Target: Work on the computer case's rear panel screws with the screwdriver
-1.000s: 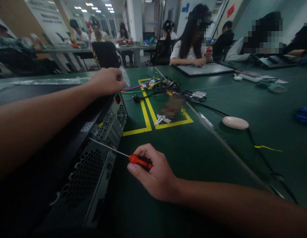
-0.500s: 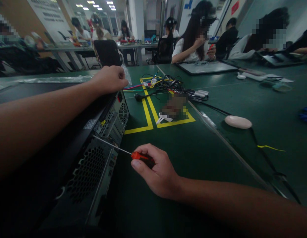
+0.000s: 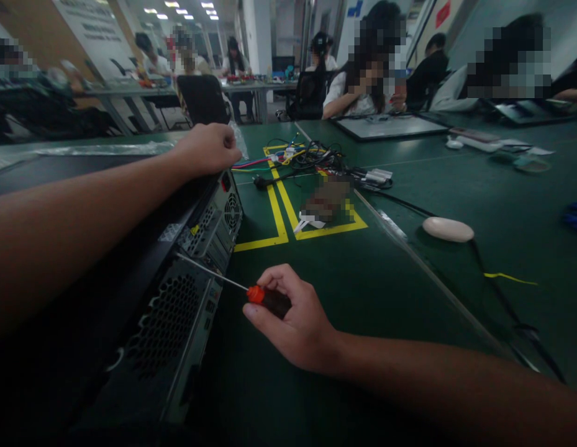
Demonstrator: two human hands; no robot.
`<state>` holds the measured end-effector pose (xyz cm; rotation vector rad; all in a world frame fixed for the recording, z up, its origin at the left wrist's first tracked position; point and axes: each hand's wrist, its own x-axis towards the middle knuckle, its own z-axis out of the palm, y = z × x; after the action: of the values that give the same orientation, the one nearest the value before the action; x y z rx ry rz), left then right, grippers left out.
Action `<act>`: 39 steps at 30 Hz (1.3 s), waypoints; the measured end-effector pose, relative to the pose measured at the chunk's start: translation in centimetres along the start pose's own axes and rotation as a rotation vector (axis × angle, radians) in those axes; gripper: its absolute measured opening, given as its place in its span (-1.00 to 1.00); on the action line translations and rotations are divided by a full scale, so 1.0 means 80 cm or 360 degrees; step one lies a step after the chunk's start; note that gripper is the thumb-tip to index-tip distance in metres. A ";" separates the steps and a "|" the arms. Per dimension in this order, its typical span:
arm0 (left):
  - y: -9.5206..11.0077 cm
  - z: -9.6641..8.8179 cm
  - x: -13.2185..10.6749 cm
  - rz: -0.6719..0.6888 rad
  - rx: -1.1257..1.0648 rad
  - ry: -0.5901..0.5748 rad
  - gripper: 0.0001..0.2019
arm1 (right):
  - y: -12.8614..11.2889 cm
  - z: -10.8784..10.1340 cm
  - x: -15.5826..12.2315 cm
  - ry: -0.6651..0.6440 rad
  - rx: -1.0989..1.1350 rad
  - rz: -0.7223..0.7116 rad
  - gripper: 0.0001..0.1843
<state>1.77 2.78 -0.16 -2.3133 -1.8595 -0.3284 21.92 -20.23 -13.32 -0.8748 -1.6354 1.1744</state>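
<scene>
screwdriver rolled in right hand

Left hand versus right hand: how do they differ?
The left hand is a closed fist resting on top of the computer case; the right hand sits lower, beside it. The left hand shows no tool; the right hand grips a screwdriver, shaft toward the case's back panel. Both are bare.

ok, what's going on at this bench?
A person is working on a computer case lying on its side on the green table. The right hand holds a red-handled screwdriver, its tip at the case's rear panel. The left hand rests closed on the case's far top edge. Loose cables lie beyond.
</scene>
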 end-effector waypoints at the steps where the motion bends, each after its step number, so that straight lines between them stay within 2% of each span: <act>1: 0.000 0.000 0.000 0.0008 0.0004 0.0000 -0.63 | -0.001 0.000 0.000 -0.0012 0.0008 0.0012 -0.78; 27: 0.003 -0.002 -0.002 -0.0027 -0.0033 -0.0003 -0.67 | -0.003 -0.001 0.000 -0.0061 0.0033 0.0057 -0.83; 39: -0.001 0.000 0.000 -0.0012 -0.0064 -0.0002 -0.64 | -0.002 -0.001 0.001 -0.0050 0.0082 0.0008 -0.83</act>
<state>1.73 2.79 -0.16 -2.3340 -1.8795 -0.3688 21.95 -20.20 -13.12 -0.8317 -1.6220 1.2342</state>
